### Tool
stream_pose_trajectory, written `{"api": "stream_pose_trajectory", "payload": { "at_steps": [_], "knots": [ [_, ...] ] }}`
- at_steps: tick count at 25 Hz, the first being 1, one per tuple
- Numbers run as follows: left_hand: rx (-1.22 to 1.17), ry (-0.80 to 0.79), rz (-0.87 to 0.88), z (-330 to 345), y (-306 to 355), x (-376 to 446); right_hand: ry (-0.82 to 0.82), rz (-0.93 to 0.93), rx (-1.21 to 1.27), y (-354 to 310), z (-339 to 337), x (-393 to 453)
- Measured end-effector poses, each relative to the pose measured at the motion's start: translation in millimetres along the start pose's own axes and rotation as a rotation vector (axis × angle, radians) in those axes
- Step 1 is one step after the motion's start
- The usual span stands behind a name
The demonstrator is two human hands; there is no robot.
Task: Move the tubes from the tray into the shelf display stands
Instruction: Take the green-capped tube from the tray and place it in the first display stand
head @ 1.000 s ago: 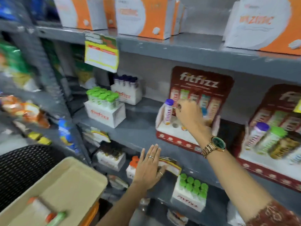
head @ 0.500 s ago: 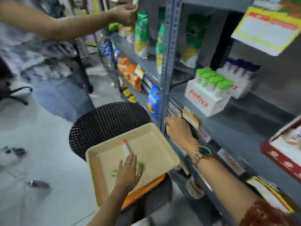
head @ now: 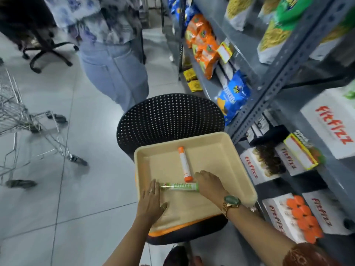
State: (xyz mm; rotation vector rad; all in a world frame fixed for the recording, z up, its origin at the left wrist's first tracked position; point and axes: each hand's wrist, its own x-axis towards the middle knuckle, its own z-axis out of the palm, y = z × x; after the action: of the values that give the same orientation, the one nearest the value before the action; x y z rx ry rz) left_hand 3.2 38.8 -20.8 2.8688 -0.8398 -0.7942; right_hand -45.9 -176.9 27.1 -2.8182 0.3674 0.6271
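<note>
1. At nine o'clock, on the tiled floor, stands a wire cart on castors.
2. Up at eleven o'clock a second person in pale jeans and a patterned top stands in the aisle, with an office chair base behind them.
3. Below centre, a beige tray sits on the seat of a black perforated chair.
4. Left hand lies flat, fingers spread wide, on the tray floor at the tray's seven o'clock; its fingertips touch the cap end of the green tube. It holds nothing.
5. That green tube lies flat across the tray, running from nine to three o'clock, between the two hands.
6. An orange tube lies in the middle of the tray, pointing from twelve down to six o'clock; its lower end is just beside the green tube.
7. Right hand, a gold watch on its wrist, is palm-down over the right end of the green tube, fingers curled toward it. Whether it has closed on the tube I cannot tell, as the fingertips are hidden.
8. At three o'clock runs the grey shelf, with snack bags on its far bays.
9. Nearer, white Fitfizz stands sit on the shelf; one at five o'clock holds orange-capped tubes.
</note>
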Motion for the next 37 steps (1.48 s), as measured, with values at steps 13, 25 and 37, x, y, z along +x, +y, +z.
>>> {"api": "stream_pose_trajectory", "payload": {
  "at_steps": [13,25,37],
  "knots": [
    [0.083,-0.140,-0.124,16.9,3.4,25.7,-0.130,0.130,0.194,12.0,32.8,32.1],
    [0.066,-0.002,-0.015,-28.4,69.4,-1.5,0.204,-0.013,0.059,73.4,-89.5,-76.3],
    [-0.014,0.204,0.616,-75.9,277.3,-59.2,0.860,0.432,0.380,137.3,-206.3,-307.3]
  ]
}}
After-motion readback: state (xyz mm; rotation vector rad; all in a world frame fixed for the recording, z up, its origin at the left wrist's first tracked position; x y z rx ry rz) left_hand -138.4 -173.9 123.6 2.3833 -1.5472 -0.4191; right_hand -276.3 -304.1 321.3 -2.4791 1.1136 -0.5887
